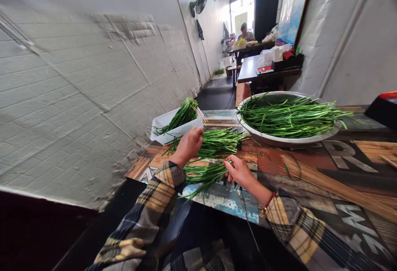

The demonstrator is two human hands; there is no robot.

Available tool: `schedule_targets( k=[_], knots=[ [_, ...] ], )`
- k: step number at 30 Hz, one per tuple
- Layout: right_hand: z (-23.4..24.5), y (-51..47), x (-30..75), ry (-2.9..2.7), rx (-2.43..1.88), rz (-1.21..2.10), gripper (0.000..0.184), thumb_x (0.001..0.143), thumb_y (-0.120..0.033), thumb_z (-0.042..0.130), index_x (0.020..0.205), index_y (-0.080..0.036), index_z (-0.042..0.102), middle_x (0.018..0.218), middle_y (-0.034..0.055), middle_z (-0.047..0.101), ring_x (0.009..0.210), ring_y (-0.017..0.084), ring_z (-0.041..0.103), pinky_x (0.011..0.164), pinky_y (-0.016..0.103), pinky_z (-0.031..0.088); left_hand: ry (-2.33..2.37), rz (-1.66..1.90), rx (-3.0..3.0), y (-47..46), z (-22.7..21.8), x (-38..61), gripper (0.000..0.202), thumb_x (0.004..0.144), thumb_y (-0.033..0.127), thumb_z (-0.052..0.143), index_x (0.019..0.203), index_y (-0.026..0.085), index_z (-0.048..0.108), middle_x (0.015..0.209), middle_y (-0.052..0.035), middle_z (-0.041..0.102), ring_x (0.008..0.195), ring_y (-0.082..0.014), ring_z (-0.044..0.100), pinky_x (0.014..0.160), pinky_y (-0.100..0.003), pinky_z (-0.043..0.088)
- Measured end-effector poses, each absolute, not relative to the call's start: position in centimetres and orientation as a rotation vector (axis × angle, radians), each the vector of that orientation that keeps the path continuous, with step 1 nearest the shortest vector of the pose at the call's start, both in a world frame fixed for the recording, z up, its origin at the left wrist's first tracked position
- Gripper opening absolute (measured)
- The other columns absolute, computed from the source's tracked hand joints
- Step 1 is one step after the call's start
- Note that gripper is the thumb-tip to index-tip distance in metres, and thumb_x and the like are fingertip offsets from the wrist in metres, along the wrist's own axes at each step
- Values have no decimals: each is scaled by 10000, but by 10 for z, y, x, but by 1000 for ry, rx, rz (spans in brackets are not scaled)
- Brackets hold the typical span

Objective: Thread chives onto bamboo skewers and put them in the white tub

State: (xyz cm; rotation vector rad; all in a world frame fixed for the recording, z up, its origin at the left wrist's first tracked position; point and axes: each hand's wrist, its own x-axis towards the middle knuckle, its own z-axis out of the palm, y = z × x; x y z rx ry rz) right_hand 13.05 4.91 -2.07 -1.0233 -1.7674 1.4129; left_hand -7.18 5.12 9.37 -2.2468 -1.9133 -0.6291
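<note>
My left hand (190, 143) is closed over a loose pile of green chives (217, 140) on the table. My right hand (239, 171) pinches a small bunch of chives (203, 176) lying across the table's near edge, and a thin bamboo skewer (245, 213) runs down from that hand toward me. A white tray (169, 126) at the left holds skewered chive bundles (182, 116). A big metal bowl (279, 139) full of long chives (288, 116) stands behind my right hand.
A heap of bamboo skewers (335, 186) lies on the patterned table (310, 159) to the right. A white tiled wall (77, 89) runs close along the left. Farther back stand dark tables (251, 68), and a person (246, 33) sits there.
</note>
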Motion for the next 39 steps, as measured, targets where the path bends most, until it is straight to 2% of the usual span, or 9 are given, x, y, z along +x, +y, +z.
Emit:
schedule_targets(
  k=[4,8,11,16,22,24,32,35,39],
  knots=[
    [-22,49,129,-1753,-1007,1416,170,886,-341,456,889,-194,542,426,-65,549,444,160,657,370,173,401,-2034,-425,-2323,49,54,-66,156,818,93,439,859,179,563,823,-35,592,769,-167,551,719,-274,433],
    [-24,49,128,-1753,-1000,1426,159,898,-333,459,898,-196,538,427,-72,541,438,151,652,364,164,395,-2095,-300,-2304,48,35,-64,128,854,150,469,846,184,592,852,-53,606,787,-178,577,705,-277,428],
    [-24,50,128,-1745,-1011,1431,157,901,-330,470,903,-193,546,418,-77,533,424,144,641,364,162,397,-2141,-216,-2277,50,32,-62,89,848,201,532,865,198,619,900,-59,612,831,-189,594,719,-280,428],
    [-23,49,127,-1747,-1017,1421,127,901,-299,469,889,-196,543,425,-76,542,392,134,617,351,162,385,-2163,-127,-2290,56,31,-57,83,779,155,595,814,205,650,861,-45,614,819,-190,603,704,-272,418],
    [-23,49,127,-1757,-992,1413,115,901,-286,464,871,-201,537,403,-84,522,413,141,634,381,169,414,-2155,-204,-2278,53,43,-70,27,761,195,637,735,199,632,798,-24,578,751,-170,573,654,-256,394],
    [-24,50,127,-1758,-986,1415,119,901,-286,461,874,-199,537,407,-84,525,402,138,626,369,168,402,-2153,-266,-2265,52,49,-79,66,770,229,643,721,190,621,797,-24,568,741,-165,561,654,-256,394],
    [-23,50,126,-1775,-990,1424,137,904,-293,436,908,-194,532,416,-83,523,385,133,611,347,162,374,-2029,-489,-2360,60,57,-62,228,940,261,395,919,188,610,884,-50,610,833,-168,569,766,-265,426],
    [-21,50,127,-1806,-1002,1386,133,899,-277,437,916,-194,539,429,-82,532,385,125,603,377,170,391,-1973,-438,-2473,66,47,-36,186,916,245,449,940,208,629,903,-51,633,848,-175,586,767,-262,427],
    [-18,50,128,-1852,-1046,1317,117,886,-256,446,849,-196,539,434,-72,534,390,123,594,419,185,406,-1946,-330,-2566,77,36,-19,164,800,183,586,946,205,658,903,-58,651,867,-203,598,760,-278,432]
  ],
)
